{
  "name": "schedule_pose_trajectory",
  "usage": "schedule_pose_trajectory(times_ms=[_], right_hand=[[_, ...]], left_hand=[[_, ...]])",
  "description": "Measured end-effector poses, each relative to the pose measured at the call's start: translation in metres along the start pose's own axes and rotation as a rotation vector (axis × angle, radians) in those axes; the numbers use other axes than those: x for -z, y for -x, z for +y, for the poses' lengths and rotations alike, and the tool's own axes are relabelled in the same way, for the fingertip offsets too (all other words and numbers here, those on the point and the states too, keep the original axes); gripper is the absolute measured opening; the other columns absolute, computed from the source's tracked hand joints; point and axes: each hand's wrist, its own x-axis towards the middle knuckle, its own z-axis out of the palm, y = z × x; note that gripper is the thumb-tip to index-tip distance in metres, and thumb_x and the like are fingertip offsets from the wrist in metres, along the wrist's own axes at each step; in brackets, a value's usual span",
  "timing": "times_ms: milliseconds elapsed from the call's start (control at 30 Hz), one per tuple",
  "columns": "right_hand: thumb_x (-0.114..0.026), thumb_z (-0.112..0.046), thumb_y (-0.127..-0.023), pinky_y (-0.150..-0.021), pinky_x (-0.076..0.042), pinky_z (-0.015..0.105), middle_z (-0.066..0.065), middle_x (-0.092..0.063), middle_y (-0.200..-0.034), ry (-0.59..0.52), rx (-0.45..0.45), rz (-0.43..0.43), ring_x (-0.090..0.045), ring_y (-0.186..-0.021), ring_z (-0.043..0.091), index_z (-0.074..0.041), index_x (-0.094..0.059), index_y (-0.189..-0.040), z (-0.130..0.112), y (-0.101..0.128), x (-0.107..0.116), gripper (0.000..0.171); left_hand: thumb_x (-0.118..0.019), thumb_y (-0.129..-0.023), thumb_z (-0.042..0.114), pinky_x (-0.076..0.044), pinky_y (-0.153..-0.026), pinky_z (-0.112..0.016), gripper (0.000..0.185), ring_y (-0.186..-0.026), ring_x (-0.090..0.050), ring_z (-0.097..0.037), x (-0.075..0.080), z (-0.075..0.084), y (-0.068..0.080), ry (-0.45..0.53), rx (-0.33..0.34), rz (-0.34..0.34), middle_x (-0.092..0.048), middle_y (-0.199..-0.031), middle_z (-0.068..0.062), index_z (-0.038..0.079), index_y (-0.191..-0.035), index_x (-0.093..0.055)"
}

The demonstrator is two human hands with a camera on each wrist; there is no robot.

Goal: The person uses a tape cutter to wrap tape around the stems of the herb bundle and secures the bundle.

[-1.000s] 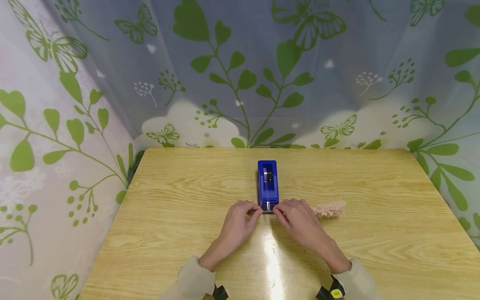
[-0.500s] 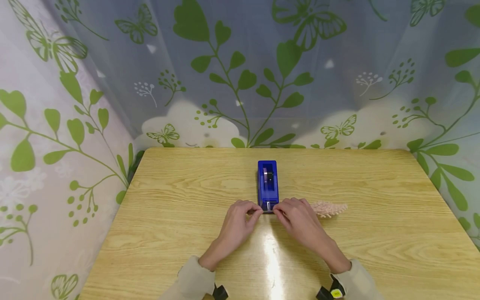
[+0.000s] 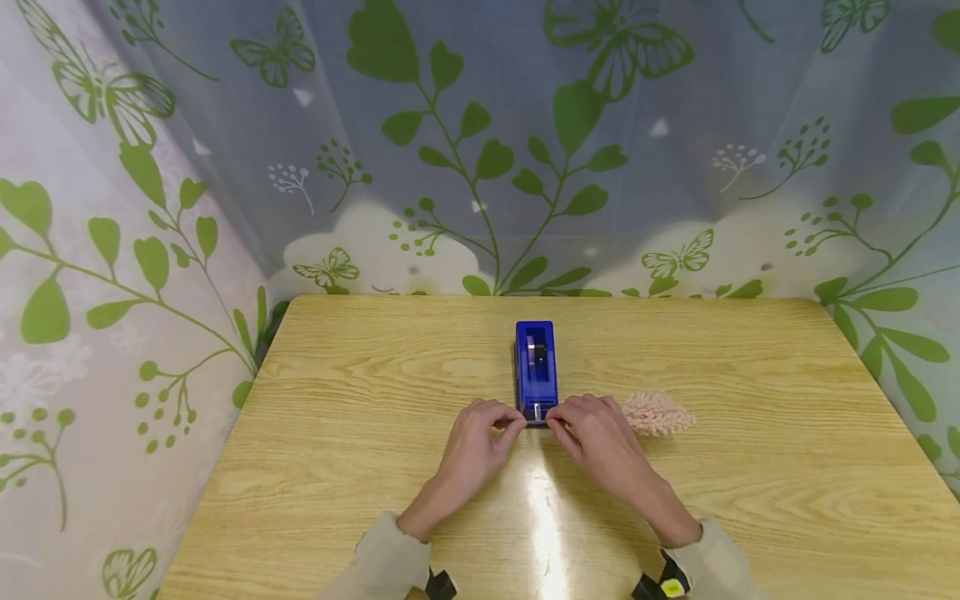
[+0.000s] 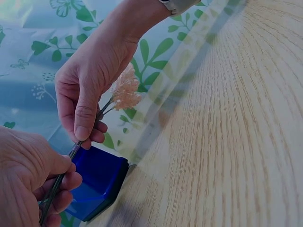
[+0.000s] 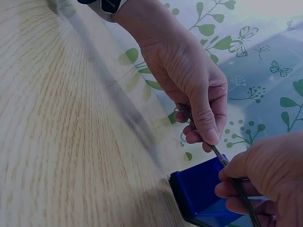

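Both hands pinch the thin dark stems [image 4: 53,191] of a pale pink artificial flower [image 3: 662,414], just in front of a blue tape dispenser [image 3: 537,390]. My left hand [image 3: 476,437] grips the stems toward their lower end, thumb against curled fingers. Closer to the blossom, my right hand [image 3: 603,442] holds them between thumb and fingertips, and the fluffy head sticks out to its right. In the short gap between the hands, a shiny clear band, looking like tape, shows on the stems [image 5: 218,153]. The flower head overlaps the right hand in the left wrist view.
The dispenser, with a tape roll [image 3: 534,352] inside, stands mid-table, its cutter end toward me. Beneath lies a light wooden table [image 3: 360,367]. A curtain [image 3: 480,167] printed with leaves and butterflies hangs along the back and sides.
The flower head has turned about its stem and now looks broader in the head view. Hands and dispenser have stayed in nearly the same places.
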Motion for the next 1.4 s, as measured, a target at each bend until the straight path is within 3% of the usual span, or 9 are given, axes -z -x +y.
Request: schedule_pose_trajectory(times_ms=[1033, 1400], right_hand=[[-0.084, -0.011, -0.087, -0.08, -0.051, 0.044, -0.004, -0.075, -0.087, 0.0, -0.006, 0.047, -0.065, -0.076, 0.017, -0.014, -0.079, -0.092, -0.0005, 0.0003, -0.0003, 0.008], [-0.09, -0.006, -0.078, -0.076, -0.053, 0.043, -0.002, -0.075, -0.083, 0.012, 0.063, 0.147, -0.068, -0.076, 0.018, -0.012, -0.081, -0.088, 0.003, -0.0004, -0.0029, 0.015]], left_hand=[[-0.078, -0.094, 0.011, -0.051, -0.079, -0.032, 0.004, -0.082, -0.066, -0.016, -0.0011, -0.001, -0.0006, -0.023, -0.025, 0.022, -0.077, -0.089, 0.0, 0.008, -0.095, -0.08], [-0.076, -0.096, 0.012, -0.051, -0.078, -0.031, 0.006, -0.081, -0.067, -0.016, -0.0022, -0.0023, -0.0011, -0.036, -0.038, 0.014, -0.077, -0.089, 0.0, 0.009, -0.095, -0.081]])
